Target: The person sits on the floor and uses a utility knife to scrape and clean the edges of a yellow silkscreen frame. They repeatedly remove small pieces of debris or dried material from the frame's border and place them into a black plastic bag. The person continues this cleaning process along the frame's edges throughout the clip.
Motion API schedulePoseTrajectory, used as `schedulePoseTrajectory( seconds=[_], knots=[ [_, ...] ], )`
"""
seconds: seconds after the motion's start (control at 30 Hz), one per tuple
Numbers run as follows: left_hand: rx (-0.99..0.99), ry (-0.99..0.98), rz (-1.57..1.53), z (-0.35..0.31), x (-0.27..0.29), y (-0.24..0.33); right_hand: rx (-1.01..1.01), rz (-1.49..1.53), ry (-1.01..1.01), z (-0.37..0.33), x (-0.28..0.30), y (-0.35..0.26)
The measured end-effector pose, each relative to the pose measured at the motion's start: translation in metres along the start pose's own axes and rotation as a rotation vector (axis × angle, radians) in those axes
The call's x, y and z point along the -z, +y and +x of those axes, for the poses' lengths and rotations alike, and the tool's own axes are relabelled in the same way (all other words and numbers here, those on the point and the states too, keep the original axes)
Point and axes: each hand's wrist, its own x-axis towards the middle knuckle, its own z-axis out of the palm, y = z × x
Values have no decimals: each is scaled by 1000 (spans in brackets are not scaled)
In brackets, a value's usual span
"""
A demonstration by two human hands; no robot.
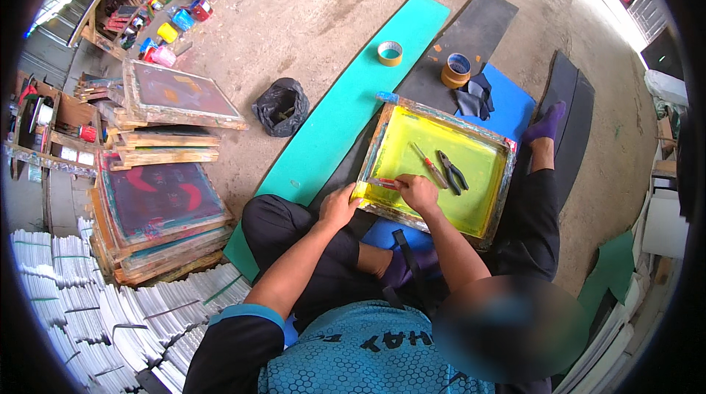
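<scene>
A wooden-framed printing screen [439,116] with yellow-green mesh lies tilted before my crossed legs. At its near left corner, my left hand [339,207] grips the frame, its fingers closed on the edge beside a yellow patch. My right hand [418,193] is closed over the mesh near that same corner. From its fist a slim tool with some red on it [382,182] points toward my left hand; its exact kind cannot be made out. Black-handled pliers [453,173] and a red-handled screwdriver [432,165] lie on the mesh just beyond my right hand.
Green [340,104] and black foam strips [471,26] lie on the floor, with tape rolls [390,53] [456,70] and a dark cloth [476,96]. A black plastic bag [281,107] stands left. Stacked screens [168,199] and bundled white sheets [140,320] are further left.
</scene>
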Motion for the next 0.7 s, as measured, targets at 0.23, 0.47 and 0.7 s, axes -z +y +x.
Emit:
schedulePoseTrajectory(
  seconds=[0.23,0.47,0.7],
  knots=[
    [87,-88,-131,6,11,8,126,-48,-2,26,-3,18],
    [119,-98,-155,5,13,5,201,-66,-76,51,6,11],
    [119,-107,-176,6,16,7,250,-122,-128,60,13,-4]
  ],
)
